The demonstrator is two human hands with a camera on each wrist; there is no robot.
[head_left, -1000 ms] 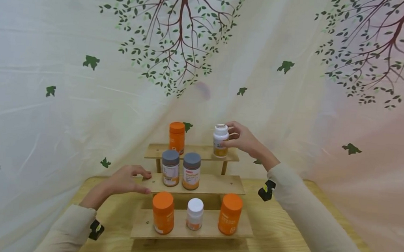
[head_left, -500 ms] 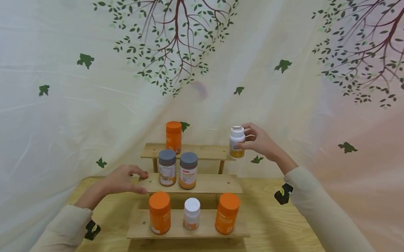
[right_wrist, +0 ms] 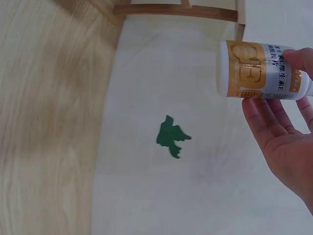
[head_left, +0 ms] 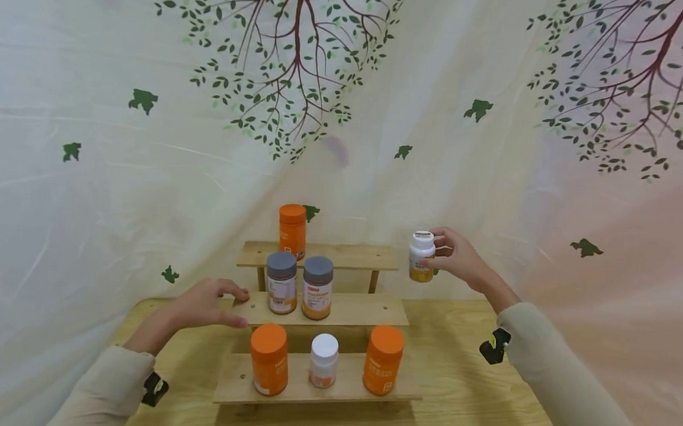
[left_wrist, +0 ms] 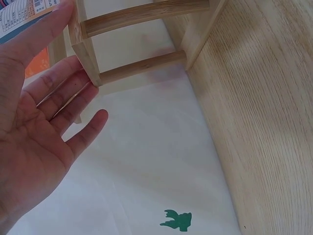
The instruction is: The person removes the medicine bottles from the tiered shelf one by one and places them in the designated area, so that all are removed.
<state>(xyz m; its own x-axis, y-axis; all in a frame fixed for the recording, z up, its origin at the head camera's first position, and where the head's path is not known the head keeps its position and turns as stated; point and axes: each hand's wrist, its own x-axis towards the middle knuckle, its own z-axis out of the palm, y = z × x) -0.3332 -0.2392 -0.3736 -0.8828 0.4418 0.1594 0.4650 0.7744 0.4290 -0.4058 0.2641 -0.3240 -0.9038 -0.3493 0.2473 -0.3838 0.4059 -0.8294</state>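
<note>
My right hand (head_left: 464, 259) holds a white pill bottle (head_left: 421, 259) with a yellow-orange lower label, upright in the air right of the top shelf. In the right wrist view, the thumb and fingers pinch this bottle (right_wrist: 261, 71) near its cap end; its base is free. My left hand (head_left: 204, 306) grips the left end of the middle board of a three-step wooden display rack (head_left: 364, 310), thumb at the front edge and fingers at the back. The left wrist view shows those fingers (left_wrist: 63, 88) fairly straight against the wood.
An orange bottle (head_left: 292, 230) stands on the top step. Two grey-capped bottles (head_left: 316, 291) stand side by side on the middle step. Below them, a small white bottle (head_left: 323, 365) stands between two orange bottles (head_left: 383, 363). A printed curtain (head_left: 203, 128) hangs behind the wooden table (head_left: 472, 384).
My right hand has lifted the white pill bottle off the right end of the top shelf, carried it rightward clear of the rack, then slightly lower. My left hand stays at the rack.
</note>
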